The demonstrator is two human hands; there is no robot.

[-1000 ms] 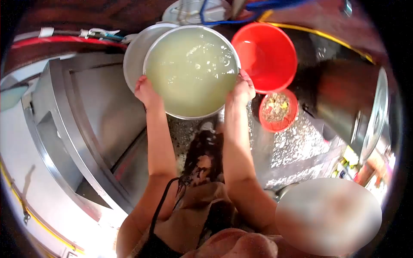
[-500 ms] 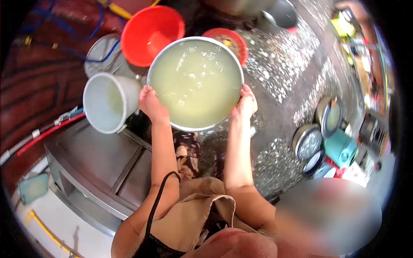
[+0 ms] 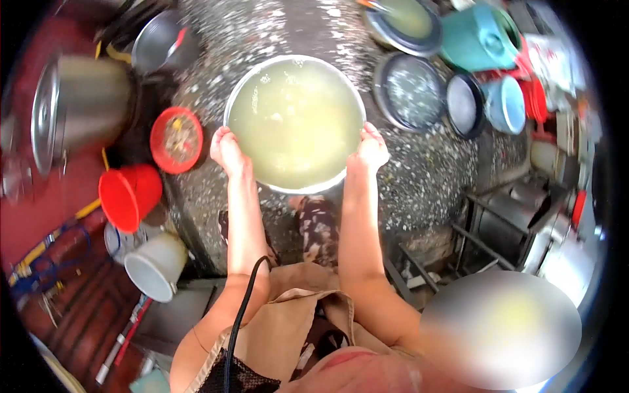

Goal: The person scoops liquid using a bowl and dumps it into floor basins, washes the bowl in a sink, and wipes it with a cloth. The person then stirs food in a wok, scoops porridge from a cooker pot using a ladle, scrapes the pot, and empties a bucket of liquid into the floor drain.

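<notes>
Speckled floor (image 3: 426, 187) below; red bowl (image 3: 158, 141) to L, dark tub (image 3: 381, 92) to R. Basin (image 3: 300, 190) of cloudy liquid (image 3: 298, 124), nr. full, held above floor, in front of legs (image 3: 319, 229). L hand (image 3: 229, 154) & R hand (image 3: 370, 148) grip opp. sides of rim (image 3: 298, 57). Keep rim level, load even; avoid jerks to min. slop.
</notes>
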